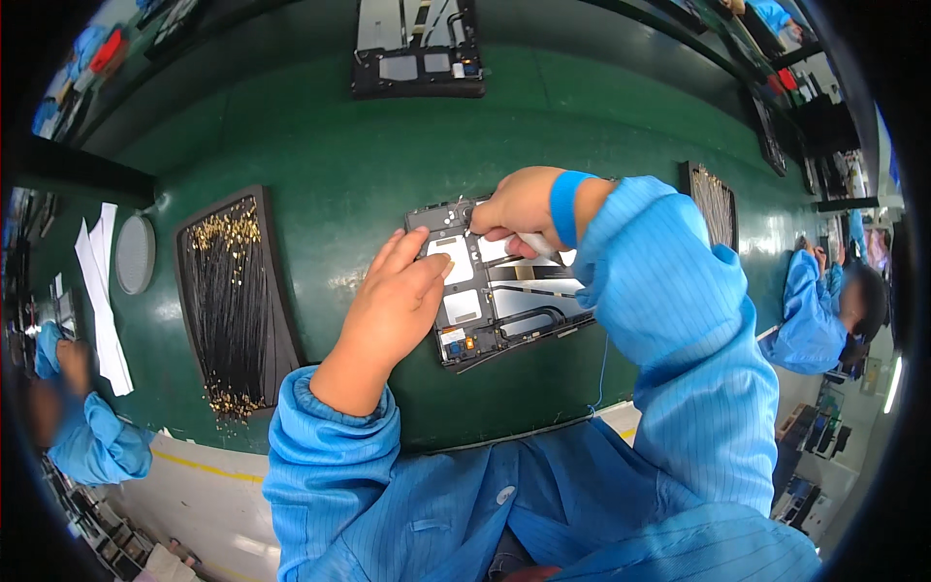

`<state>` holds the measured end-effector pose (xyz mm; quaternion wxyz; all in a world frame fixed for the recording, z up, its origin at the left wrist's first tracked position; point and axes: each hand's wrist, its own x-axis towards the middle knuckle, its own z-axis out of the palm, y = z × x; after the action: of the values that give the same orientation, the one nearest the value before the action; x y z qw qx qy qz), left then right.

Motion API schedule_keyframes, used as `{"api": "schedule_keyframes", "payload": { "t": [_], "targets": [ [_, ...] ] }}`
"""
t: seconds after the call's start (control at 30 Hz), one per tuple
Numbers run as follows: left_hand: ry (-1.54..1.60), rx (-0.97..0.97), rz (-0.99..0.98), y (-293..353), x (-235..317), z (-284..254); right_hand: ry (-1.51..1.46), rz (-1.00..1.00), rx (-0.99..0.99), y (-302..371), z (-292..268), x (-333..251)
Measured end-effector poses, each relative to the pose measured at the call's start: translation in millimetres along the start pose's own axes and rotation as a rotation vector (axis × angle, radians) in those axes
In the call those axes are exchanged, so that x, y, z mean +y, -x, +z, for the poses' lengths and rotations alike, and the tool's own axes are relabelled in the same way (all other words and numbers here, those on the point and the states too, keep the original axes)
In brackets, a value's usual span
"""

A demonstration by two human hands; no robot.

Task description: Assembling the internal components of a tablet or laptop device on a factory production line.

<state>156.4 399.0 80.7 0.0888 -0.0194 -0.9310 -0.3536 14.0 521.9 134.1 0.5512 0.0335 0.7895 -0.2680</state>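
Note:
An opened flat electronic device (pixel 531 274), like a tablet or laptop chassis, lies in front of me with its black frame, silvery panels and black cables showing. My left hand (pixel 393 286) rests on its left edge, fingers stretched and apart. Over the upper part of the device, my right hand (pixel 527 206) is closed, its fingertips pressed down near a round black part at the top edge. A white, soft-looking piece (pixel 539 242) shows under the right palm; its kind is unclear. A blue band (pixel 566 208) circles the right wrist.
At left stands a black tray (pixel 279 320) of black cables with gold-coloured ends. Beyond it lie a grey round lid (pixel 135 254) and white paper strips (pixel 103 301). A similar device (pixel 417 68) sits at the far side. Another cable tray (pixel 713 204) is at right. Co-workers sit on both sides.

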Motion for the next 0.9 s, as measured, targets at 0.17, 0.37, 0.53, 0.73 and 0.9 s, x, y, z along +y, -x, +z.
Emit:
{"api": "schedule_keyframes", "payload": {
  "t": [0.17, 0.37, 0.53, 0.73, 0.9],
  "targets": [
    [0.021, 0.003, -0.092, 12, 14, -14, 0.297, -0.104, 0.046, 7, 4, -5],
    [0.484, 0.075, -0.737, 36, 32, -22, 0.113, -0.364, 0.316, 24, -20, 36],
    [0.683, -0.012, -0.866, 56, 38, -21, 0.063, -0.497, 0.935, 62, -36, 123],
    [0.853, -0.172, -0.872, 53, 47, -8, -0.49, -0.31, 0.508, 78, -1, 194],
    [0.781, -0.085, -0.93, 39, 44, -28, -0.696, -0.313, -0.07, 75, 6, 214]
  ]
}}
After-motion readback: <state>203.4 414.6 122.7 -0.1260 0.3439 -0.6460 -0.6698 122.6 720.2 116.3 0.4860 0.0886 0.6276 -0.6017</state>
